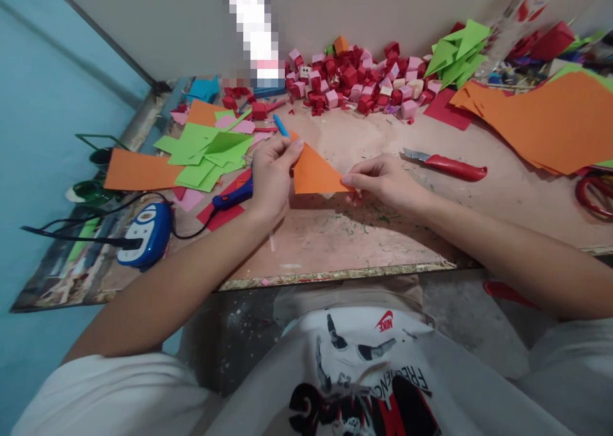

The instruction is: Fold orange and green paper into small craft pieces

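left hand [271,174]: mine, thumb and fingers pinched on the left corner of the orange triangle [313,171], fingertips pressed on its top edge.
right hand [383,180]: mine, index and thumb pinched on the triangle's right point, other fingers curled under.
orange triangle: folded paper, held between both hands just above the worktable [335,232], one straight edge along the bottom, apex up by my left fingertips.
glue gun [233,196]: blue handle, just left of and under my left wrist, lying on a red sheet [221,216].
blue device [146,230]: further left of my left forearm, at the table's left edge, black cable [71,222] running off it.
green sheets [208,155]: loose heap left of my left hand, near but not touching it.
orange sheet [138,170]: flat, left of the green heap.
utility knife [447,165]: red handle, blade out pointing left, just beyond my right hand, apart from it.
orange stack [550,123]: big sheets, far right past the right hand.
cube pile [354,82]: red and pink small cubes, straight ahead of both hands, against the wall.
green folded pieces [454,53]: right of the cube pile, well apart from my fingers.
scissors [594,193]: red handles, right edge, partly cut off.
scraps [368,219]: green bits on the table under my right hand.
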Tool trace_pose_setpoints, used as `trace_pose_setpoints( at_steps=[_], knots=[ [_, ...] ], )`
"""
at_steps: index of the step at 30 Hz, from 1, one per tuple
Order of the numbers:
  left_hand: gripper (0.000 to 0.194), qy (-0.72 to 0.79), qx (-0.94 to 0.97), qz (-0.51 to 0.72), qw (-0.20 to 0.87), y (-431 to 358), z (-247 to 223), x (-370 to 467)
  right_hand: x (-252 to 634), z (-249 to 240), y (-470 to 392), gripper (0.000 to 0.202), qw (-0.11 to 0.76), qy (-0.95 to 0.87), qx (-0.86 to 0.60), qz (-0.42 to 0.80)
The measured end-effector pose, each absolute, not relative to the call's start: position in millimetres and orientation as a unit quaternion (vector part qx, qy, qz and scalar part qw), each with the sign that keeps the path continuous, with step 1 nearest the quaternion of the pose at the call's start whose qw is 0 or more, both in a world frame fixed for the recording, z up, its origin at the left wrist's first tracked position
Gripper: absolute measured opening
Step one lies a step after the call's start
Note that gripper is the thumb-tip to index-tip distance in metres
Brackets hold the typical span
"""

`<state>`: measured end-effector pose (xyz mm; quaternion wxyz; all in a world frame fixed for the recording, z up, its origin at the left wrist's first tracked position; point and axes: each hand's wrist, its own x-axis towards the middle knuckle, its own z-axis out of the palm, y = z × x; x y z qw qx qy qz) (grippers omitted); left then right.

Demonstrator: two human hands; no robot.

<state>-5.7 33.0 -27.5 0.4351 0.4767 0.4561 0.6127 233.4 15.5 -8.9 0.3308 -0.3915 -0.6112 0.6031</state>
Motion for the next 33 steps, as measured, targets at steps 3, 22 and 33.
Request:
trace_pose_setpoints(
  at_steps=[3,22,33],
  knots=[
    [0.044,0.435,0.465,0.649,0.416,35.6,-27.6,-7.2,233.9,-6.0,15.2,0.034,0.339,-0.614,-0.395,0.593],
    [0.04,0.431,0.47,0.599,0.484,22.3,-22.6,8.4,237.5,-22.4,14.6,0.056,0.361,-0.745,-0.368,0.423],
    [0.061,0.425,0.469,0.506,0.586,11.0,-21.2,10.2,232.9,-16.0,15.4,0.034,0.38,-0.639,-0.389,0.545]
  ],
)
